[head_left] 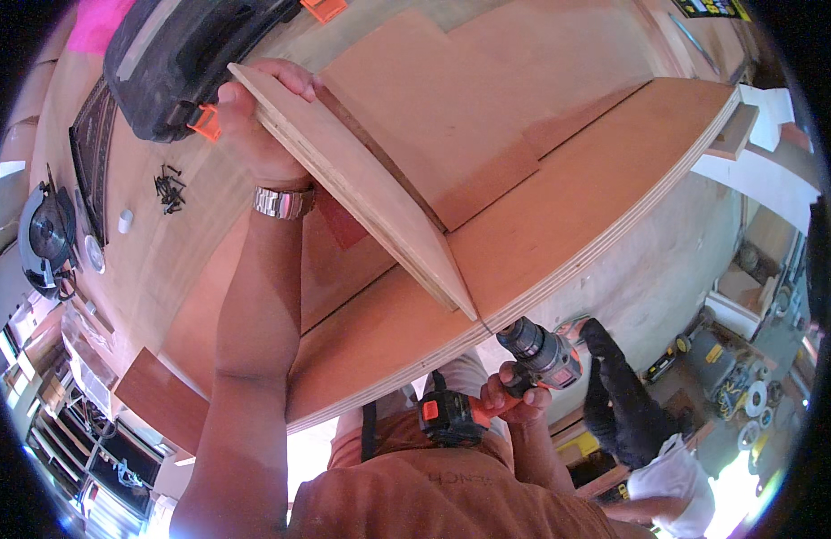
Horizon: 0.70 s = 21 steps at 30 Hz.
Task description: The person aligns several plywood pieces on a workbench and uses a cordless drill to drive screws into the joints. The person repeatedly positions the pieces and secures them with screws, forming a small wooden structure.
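My left hand (270,121), with a metal watch on its wrist, grips the upper end of a plywood panel (366,193). The panel stands on edge across a long, orange-brown plywood board (559,202), its lower end near the board's front edge. Below that edge, my right hand (517,395) is wrapped round the handle of a cordless drill (545,355). The drill's chuck faces the board edge close to the panel's end; whether a bit touches the wood cannot be made out. Dark pencil-like lines run along the board.
Loose black screws (169,190) lie left of my arm, near a black tool case (177,63) with orange latches. A circular saw (49,234) sits at far left. Beside the drill is a black glove-like shape (608,395) with a white cuff. Tools crowd a lower surface at right.
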### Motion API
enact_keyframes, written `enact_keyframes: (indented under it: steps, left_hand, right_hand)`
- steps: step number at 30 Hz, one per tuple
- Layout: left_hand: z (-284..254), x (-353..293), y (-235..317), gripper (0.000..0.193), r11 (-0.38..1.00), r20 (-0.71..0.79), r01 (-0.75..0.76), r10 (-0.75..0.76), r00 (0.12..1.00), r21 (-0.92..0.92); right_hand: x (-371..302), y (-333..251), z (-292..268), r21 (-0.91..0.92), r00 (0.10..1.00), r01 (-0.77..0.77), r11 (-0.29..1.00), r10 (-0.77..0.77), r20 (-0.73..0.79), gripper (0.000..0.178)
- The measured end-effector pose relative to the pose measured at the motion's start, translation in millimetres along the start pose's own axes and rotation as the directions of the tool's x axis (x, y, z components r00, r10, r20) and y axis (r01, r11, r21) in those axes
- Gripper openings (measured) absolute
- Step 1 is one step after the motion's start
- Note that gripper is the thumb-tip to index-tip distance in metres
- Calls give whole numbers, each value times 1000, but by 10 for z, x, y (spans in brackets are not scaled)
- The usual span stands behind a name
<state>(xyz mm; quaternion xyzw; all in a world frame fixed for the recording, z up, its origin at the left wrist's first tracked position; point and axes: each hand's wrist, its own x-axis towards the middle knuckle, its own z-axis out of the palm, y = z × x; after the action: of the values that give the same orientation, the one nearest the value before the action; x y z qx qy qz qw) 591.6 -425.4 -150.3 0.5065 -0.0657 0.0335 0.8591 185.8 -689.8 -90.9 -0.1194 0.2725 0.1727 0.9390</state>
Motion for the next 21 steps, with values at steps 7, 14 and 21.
enact_keyframes:
  steps: [7, 14, 21]
  left_hand:
    - [-29, -12, 14, 69, 997, 37, -52, 50, 998, 55]
    - [2, -42, 52, 70, 996, -18, -50, 52, 999, 78]
    - [-3, -21, 58, 70, 998, 12, -29, 29, 1000, 57]
  right_hand:
    - [-11, -10, -34, 40, 999, -29, 999, 28, 20, 47]
    - [8, -11, -25, 30, 1000, -1, 1000, 0, 20, 51]
    - [6, -4, -40, 9, 999, 31, 999, -31, 11, 51]
